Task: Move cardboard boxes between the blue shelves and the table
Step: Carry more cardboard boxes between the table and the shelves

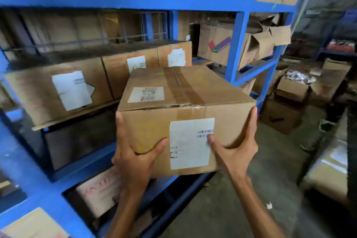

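A taped cardboard box with a white barcode label on its near face hangs in the air in front of the blue shelves. Both hands hold it by its lower near corners. My left hand grips the left corner, thumb on the front face and fingers up the left side. My right hand grips the right corner, its thumb on the label and its fingers up the right side. The box's far edge is close to the middle shelf's row of boxes.
Labelled boxes fill the middle shelf on the left, with more boxes above and below. Torn open boxes sit in the right bay. Several boxes stand on the floor at right. A blurred box lies on a dark surface at far right.
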The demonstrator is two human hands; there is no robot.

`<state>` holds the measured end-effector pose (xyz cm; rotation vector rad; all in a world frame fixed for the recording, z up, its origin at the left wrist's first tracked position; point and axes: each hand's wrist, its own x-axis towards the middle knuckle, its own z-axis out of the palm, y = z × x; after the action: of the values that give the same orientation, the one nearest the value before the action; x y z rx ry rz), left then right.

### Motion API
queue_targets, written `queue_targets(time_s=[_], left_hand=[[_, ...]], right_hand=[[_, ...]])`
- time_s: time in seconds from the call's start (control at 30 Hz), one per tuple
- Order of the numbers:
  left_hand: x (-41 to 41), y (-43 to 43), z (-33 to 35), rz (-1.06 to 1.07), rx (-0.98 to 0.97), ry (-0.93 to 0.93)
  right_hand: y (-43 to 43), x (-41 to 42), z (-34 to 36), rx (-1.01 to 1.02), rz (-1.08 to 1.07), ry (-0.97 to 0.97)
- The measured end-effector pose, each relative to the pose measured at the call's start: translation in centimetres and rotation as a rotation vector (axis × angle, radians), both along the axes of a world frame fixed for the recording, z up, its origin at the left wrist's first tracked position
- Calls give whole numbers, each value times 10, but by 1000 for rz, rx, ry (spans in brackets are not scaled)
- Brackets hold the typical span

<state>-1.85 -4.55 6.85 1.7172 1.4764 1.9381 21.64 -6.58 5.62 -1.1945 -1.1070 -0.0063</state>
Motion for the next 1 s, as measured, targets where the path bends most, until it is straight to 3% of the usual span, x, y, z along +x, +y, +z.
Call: queue_targets(time_s=[0.4,0.8,1.0], left_hand=[[-29,15,-5,417,11,-44],[-88,4,-14,705,105,37],[-113,15,-18,736,186,191]], right_hand=[[124,-53,-12,42,431,47],[147,-124,-13,122,584,-13],[156,-143,-15,79,595,-47]])
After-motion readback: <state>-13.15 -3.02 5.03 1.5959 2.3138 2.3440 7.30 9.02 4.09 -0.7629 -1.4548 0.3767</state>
